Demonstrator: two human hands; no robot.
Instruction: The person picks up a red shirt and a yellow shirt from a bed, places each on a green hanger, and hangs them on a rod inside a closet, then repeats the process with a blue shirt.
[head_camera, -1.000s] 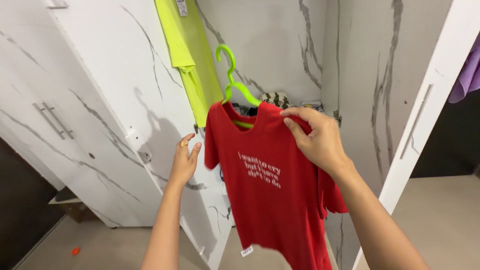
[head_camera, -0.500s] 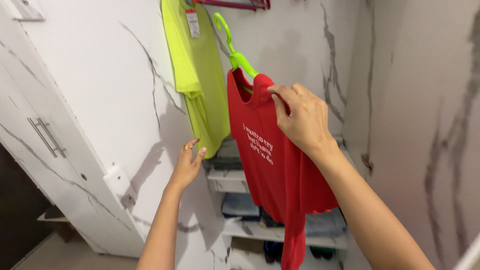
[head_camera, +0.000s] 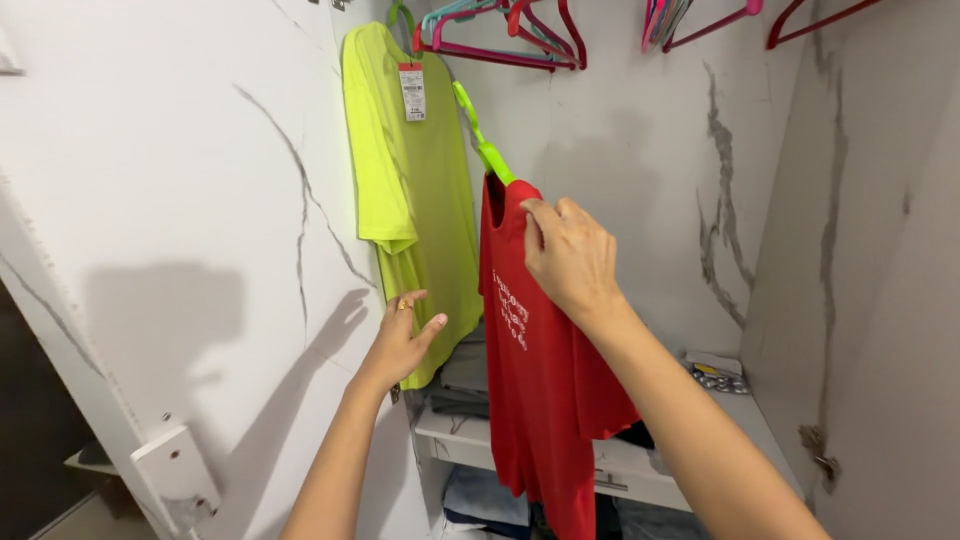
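The right hand (head_camera: 570, 260) pinches the red T-shirt (head_camera: 545, 390) at its shoulder on a green hanger (head_camera: 480, 140), raised near the yellow shirt (head_camera: 415, 200), while the left hand (head_camera: 405, 340) hovers open-fingered, empty.

I can't see the green hanger's (head_camera: 484, 147) lower bar inside the red shirt (head_camera: 540, 400) beneath my right hand's (head_camera: 570, 255) fingers; the shirt's hem runs off frame.

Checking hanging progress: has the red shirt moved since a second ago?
Yes. The red shirt has moved up and inward, closer to the hanging yellow shirt.
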